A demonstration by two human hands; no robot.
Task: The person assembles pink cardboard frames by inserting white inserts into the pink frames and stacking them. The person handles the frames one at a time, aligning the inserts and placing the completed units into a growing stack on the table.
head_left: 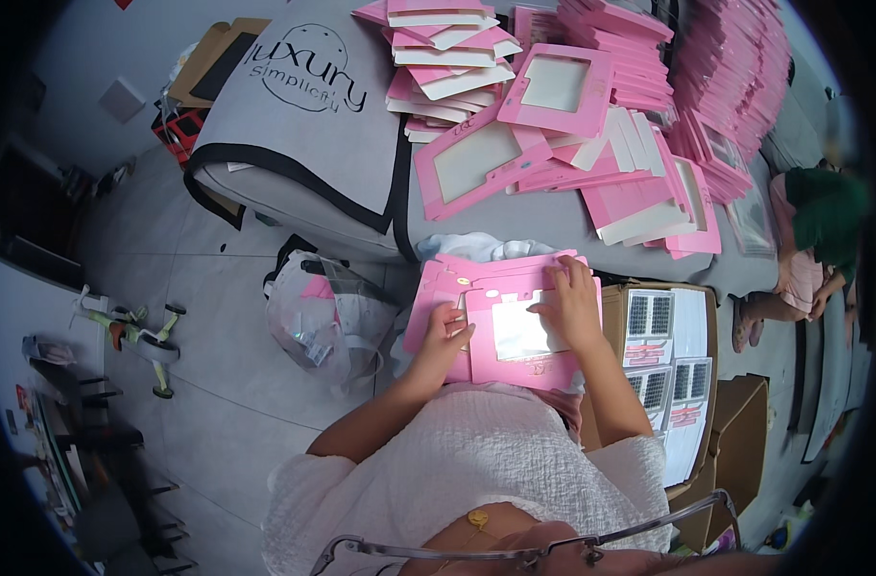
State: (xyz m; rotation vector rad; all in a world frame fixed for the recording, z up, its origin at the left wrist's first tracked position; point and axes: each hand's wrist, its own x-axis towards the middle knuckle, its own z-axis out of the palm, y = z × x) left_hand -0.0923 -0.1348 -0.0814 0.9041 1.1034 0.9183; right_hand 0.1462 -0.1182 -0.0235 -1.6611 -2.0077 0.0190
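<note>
A flat pink window box (516, 373) lies across my lap, on top of more pink boxes (439, 281). Its cut-out shows a bright, pale inside. My left hand (442, 342) has its fingers curled and its thumb against the left edge of the top box. At the box's right side, my right hand (574, 309) grips it, with the thumb at the window's edge and the fingers bent near the upper right corner. Whether anything lies under the right fingers is hidden.
Pink window boxes (553, 86) are heaped on the grey sofa (308, 163) ahead. To my right stands a carton (710, 384) of clear packs with dark grids. A plastic bag (308, 307) sits on the floor at left, past it a small bike (135, 336). Another person (822, 226) is at far right.
</note>
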